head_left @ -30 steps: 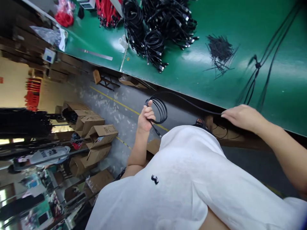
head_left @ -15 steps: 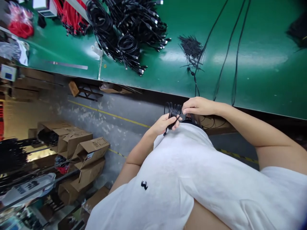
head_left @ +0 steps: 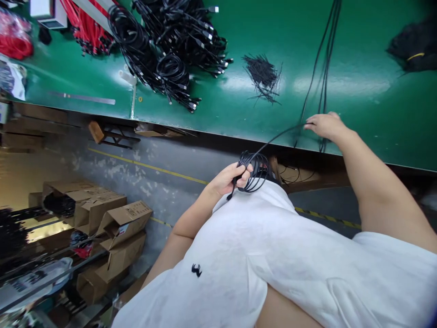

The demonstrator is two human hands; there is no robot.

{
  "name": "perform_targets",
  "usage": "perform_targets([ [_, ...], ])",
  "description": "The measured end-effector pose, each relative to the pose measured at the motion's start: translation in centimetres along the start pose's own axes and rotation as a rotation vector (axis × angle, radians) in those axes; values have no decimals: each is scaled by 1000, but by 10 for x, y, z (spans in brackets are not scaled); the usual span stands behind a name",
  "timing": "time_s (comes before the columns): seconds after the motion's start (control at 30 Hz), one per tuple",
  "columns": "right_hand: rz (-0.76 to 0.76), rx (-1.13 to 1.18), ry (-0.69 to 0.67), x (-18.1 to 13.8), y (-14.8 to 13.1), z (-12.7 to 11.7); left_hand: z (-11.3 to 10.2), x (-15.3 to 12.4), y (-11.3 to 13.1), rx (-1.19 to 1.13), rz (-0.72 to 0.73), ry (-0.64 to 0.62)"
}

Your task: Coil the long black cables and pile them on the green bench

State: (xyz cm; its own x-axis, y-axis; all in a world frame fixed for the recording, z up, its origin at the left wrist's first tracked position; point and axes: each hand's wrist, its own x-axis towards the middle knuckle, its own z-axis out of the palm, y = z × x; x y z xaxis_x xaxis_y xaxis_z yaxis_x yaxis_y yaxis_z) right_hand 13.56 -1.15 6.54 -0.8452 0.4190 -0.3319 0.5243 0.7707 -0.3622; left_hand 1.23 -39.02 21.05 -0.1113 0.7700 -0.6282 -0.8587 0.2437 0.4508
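Observation:
My left hand is closed around a coil of black cable, held just off the near edge of the green table in front of my white shirt. The cable's free length runs up and right to my right hand, which pinches it at the table's edge. From there more black cable strands stretch away across the table top. A small heap of black twist ties lies on the table left of my right hand.
A big pile of coiled black cables covers the table's far left, with red cables beyond. A dark bundle sits at the far right. Open cardboard boxes stand on the floor at left.
My right hand has left the coil and slid out along the cable to the table edge. The left hand keeps the coil, which has more loops than a second ago.

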Motion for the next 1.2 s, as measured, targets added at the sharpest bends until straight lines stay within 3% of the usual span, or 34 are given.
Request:
perform_targets([
  [0.13,54,79,-37,-4,-18,-12,7,-12,14,-1,89,-27],
  [0.3,-22,498,45,-14,-30,-26,9,-23,26,-27,107,71],
  [0.37,56,397,86,-18,-32,-23,3,-30,34,-118,173,128],
  [0.43,53,208,10,-26,-40,-15,-9,-40,46,-243,311,196],
  [0.57,-248,-34,-185,-59,-87,3,-40,-59,62,-305,544,351],
  [0.67,-413,-284,-122,-91,-141,3,-58,-62,56,-106,533,428],
  [0.73,-584,-385,-174,-106,-177,-5,-64,-56,44,43,507,443],
  [0.83,-904,-377,-329,-110,-219,-21,-63,-43,24,206,462,388],
  [0.93,-1068,-333,-306,-99,-243,-31,-57,-31,6,400,405,311],
  [1.07,-1036,-289,-196,-86,-252,-32,-48,-22,-11,643,335,207],
  [1.2,-1006,-180,-211,-79,-250,-28,-42,-16,-22,544,253,44],
])
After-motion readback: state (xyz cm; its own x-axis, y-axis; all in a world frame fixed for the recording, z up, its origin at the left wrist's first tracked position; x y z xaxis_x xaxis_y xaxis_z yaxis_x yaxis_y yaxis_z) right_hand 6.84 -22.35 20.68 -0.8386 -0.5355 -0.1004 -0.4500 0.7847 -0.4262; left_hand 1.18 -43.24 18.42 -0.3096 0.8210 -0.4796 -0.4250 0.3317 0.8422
